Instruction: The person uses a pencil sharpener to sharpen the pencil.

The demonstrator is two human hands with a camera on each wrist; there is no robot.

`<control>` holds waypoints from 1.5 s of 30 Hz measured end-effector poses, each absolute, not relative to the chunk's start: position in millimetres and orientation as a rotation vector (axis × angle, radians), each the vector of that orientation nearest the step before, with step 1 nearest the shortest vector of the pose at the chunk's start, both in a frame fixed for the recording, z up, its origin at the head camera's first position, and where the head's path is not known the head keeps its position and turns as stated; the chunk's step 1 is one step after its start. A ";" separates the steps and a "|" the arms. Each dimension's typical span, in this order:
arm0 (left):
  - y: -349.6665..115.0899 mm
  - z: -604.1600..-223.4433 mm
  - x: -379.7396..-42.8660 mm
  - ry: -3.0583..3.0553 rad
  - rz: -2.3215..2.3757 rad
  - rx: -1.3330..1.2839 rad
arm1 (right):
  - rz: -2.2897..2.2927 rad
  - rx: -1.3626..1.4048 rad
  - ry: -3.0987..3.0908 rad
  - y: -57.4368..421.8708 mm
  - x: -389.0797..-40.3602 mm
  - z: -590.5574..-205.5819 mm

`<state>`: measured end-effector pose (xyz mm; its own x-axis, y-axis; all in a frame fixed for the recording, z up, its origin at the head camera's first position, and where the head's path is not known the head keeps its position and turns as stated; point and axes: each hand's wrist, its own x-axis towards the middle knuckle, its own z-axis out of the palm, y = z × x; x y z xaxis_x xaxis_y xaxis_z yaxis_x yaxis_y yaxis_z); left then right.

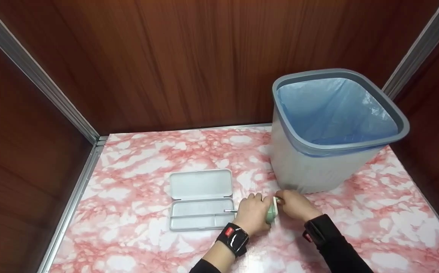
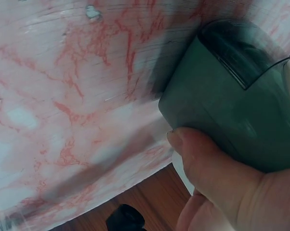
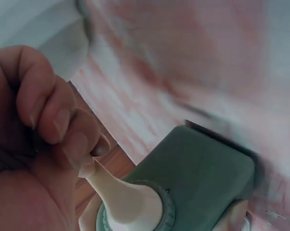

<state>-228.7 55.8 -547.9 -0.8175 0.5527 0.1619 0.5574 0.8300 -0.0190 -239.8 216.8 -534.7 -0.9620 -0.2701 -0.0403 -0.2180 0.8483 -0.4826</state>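
A green hand-crank pencil sharpener (image 1: 271,214) is held low at the front of the table. My left hand (image 1: 252,213) grips its body, the thumb (image 2: 207,161) lying along the green side in the left wrist view. That view also shows a dark see-through section (image 2: 236,53) of the sharpener. My right hand (image 1: 297,204) pinches the end of the cream crank handle (image 3: 128,197) between thumb and fingers. From the left hand's far side a thin pencil-like stick (image 1: 230,211) pokes out over the pencil case; the rest of it is hidden.
An open grey pencil case (image 1: 201,184), with its lid folded back, lies left of my hands. Right behind the right hand stands a tall whitish bin (image 1: 306,172) with a grey rim and blue liner. Wooden panels (image 1: 189,64) enclose the pink marbled table (image 1: 136,242).
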 end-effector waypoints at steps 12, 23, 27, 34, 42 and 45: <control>55.8 -550.0 -228.5 -2.846 -0.057 -0.871 | -0.711 -0.351 2.906 214.6 -220.0 -563.1; 55.2 -548.3 -227.8 -2.885 -0.030 -0.867 | -0.675 -0.418 2.889 211.6 -181.5 -555.8; 55.9 -548.1 -227.8 -2.891 -0.039 -0.860 | -0.707 -0.515 2.944 213.0 -171.7 -547.8; 55.9 -548.8 -227.6 -2.855 -0.055 -0.850 | -0.719 -0.552 2.996 214.8 -170.6 -531.0; 55.3 -549.4 -227.7 -2.851 -0.060 -0.865 | -0.774 -0.406 3.013 212.6 -187.9 -514.7; 56.1 -549.6 -227.9 -2.843 -0.054 -0.865 | -0.801 -0.387 3.034 212.4 -197.7 -514.0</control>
<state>-227.9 56.1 -549.6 -0.8173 0.5499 0.1719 0.5561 0.8310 -0.0145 -197.7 212.4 -514.0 -0.9698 -0.2300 0.0812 -0.2401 0.8415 -0.4840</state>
